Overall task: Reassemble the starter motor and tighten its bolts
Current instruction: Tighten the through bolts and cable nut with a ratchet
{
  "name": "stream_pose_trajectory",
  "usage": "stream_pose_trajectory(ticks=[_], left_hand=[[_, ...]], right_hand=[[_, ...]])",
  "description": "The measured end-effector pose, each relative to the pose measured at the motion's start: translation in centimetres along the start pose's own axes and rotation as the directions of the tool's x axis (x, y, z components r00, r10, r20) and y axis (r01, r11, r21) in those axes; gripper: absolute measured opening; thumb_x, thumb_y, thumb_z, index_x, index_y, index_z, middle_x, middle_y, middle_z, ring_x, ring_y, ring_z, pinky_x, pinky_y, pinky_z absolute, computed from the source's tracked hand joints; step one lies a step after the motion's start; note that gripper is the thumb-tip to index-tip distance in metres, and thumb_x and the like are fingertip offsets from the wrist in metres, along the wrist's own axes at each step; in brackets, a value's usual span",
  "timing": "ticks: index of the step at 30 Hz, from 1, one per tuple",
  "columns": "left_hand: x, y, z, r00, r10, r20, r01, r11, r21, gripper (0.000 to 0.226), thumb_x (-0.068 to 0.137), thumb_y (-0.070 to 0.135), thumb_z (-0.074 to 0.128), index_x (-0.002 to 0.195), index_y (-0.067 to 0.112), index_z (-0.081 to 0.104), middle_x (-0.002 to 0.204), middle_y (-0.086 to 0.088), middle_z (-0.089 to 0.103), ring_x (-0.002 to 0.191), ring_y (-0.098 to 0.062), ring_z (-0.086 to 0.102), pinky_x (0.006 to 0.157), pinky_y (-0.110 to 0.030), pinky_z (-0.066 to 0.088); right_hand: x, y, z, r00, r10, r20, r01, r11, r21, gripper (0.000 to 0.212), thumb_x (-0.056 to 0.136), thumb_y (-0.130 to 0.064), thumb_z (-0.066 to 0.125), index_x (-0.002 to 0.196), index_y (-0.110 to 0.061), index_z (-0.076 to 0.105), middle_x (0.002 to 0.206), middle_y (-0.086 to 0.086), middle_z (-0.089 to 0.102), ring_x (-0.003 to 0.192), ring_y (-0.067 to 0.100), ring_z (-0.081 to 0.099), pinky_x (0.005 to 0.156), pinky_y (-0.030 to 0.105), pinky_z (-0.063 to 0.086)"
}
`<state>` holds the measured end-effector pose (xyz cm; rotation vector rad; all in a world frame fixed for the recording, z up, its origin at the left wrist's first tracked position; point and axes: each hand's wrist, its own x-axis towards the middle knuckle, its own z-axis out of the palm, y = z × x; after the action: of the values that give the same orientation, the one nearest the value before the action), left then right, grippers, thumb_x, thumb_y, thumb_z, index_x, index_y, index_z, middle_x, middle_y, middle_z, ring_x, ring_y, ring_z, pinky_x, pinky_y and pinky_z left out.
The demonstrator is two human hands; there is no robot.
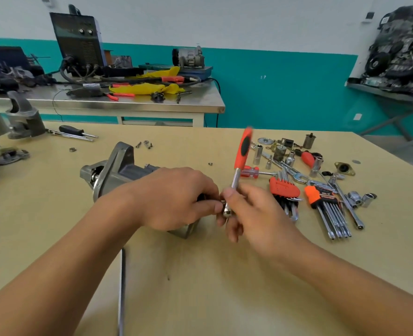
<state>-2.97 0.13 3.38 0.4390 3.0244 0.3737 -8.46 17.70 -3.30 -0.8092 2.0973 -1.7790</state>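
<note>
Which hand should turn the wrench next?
Probably right. The right hand holds the wrench, its head by the motor; the left hand grips the motor, steadying it.

1. The starter lies on the table, left of centre; the left hand grips its near end.
2. Just right of it, the right hand holds the ratchet, handle tilted up and away.
3. Hex keys and sockets lie right of the hands.
4. Screws lie behind the starter.
5. A vise stands far left.
6. A bench stands behind the table.
</note>
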Motion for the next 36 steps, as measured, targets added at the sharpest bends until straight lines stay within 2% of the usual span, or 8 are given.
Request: stream_pose_trajectory(ticks=[4,10,13,16,23,29,33,36], left_hand=[[-0.1,-0.1,0.1,1.000,-0.012,-0.006,0.012,0.999,0.038,0.021,0.099,0.048,0.051,0.103,0.035,0.067,0.085,0.015,0.064,0.081,-0.002,0.057,0.071,-0.027,0.046],[0.1,-0.2,-0.2,0.999,0.003,0.034,-0.002,0.999,-0.032,0.030,0.100,0.049,0.045,0.087,0.029,0.063,0.075,0.004,0.061,0.069,-0.010,0.055,0.064,-0.030,0.043],[-0.1,-0.1,-0.2,1.000,-0.005,0.015,0.005,1.000,-0.017,0.026,0.101,0.047,0.046,0.090,0.032,0.065,0.078,0.007,0.064,0.073,-0.007,0.057,0.066,-0.029,0.044],[-0.1,-0.2,-0.1,1.000,-0.006,0.005,0.006,1.000,-0.010,0.023,0.100,0.046,0.051,0.099,0.031,0.068,0.084,0.011,0.065,0.079,-0.004,0.058,0.073,-0.030,0.048],[0.1,-0.2,-0.4,0.999,-0.012,0.052,0.013,1.000,-0.024,0.028,0.103,0.046,0.041,0.084,0.035,0.058,0.074,0.012,0.059,0.070,-0.003,0.055,0.065,-0.026,0.039],[-0.3,-0.2,-0.5,0.999,-0.012,0.042,0.013,0.999,-0.044,0.012,0.098,0.046,0.055,0.099,0.038,0.064,0.082,0.020,0.061,0.081,0.004,0.054,0.069,-0.021,0.040],[-0.1,-0.3,-0.6,0.997,-0.013,0.080,0.015,1.000,-0.021,0.021,0.100,0.047,0.051,0.099,0.032,0.066,0.088,0.011,0.064,0.085,-0.005,0.056,0.072,-0.027,0.044],[-0.2,-0.3,-0.6,0.997,0.000,0.079,0.004,0.999,-0.044,0.028,0.101,0.047,0.048,0.093,0.026,0.065,0.082,0.004,0.064,0.078,-0.012,0.057,0.073,-0.035,0.047]], right_hand=[[0.3,-0.4,0.3,0.917,0.343,0.202,-0.395,0.850,0.348,0.034,0.105,-0.034,0.044,0.094,-0.005,0.057,0.062,0.006,0.060,0.036,0.012,0.040,0.041,0.022,0.034],[-0.2,0.6,-1.0,0.890,-0.431,0.152,0.441,0.725,-0.529,0.019,0.100,-0.039,0.050,0.097,-0.021,0.055,0.070,-0.004,0.063,0.060,0.017,0.059,0.056,0.042,0.047],[0.3,0.3,-0.5,0.999,0.005,0.050,-0.006,1.000,0.021,0.028,0.105,-0.037,0.046,0.092,-0.014,0.056,0.064,-0.003,0.065,0.043,0.011,0.051,0.048,0.028,0.040],[0.5,-0.3,0.2,0.888,0.371,0.273,-0.457,0.787,0.415,0.034,0.105,-0.035,0.044,0.089,-0.009,0.058,0.063,0.008,0.060,0.036,0.012,0.040,0.042,0.023,0.034],[-0.5,0.5,-0.8,0.912,-0.386,0.137,0.402,0.778,-0.484,0.014,0.101,-0.039,0.049,0.096,-0.027,0.055,0.070,-0.001,0.060,0.058,0.017,0.057,0.054,0.037,0.045],[0.0,-1.2,0.0,0.850,0.416,0.323,-0.522,0.747,0.412,0.033,0.103,-0.033,0.046,0.087,-0.010,0.063,0.066,0.009,0.063,0.040,0.014,0.048,0.043,0.022,0.038],[-0.4,-0.4,-0.1,0.994,0.038,0.098,-0.036,0.999,-0.024,0.022,0.104,-0.037,0.046,0.095,-0.020,0.056,0.070,0.002,0.067,0.049,0.018,0.057,0.051,0.033,0.045],[-0.8,0.3,-1.0,0.909,-0.370,0.190,0.408,0.706,-0.579,0.017,0.099,-0.049,0.044,0.098,-0.033,0.049,0.072,-0.001,0.060,0.061,0.018,0.058,0.057,0.041,0.047]])
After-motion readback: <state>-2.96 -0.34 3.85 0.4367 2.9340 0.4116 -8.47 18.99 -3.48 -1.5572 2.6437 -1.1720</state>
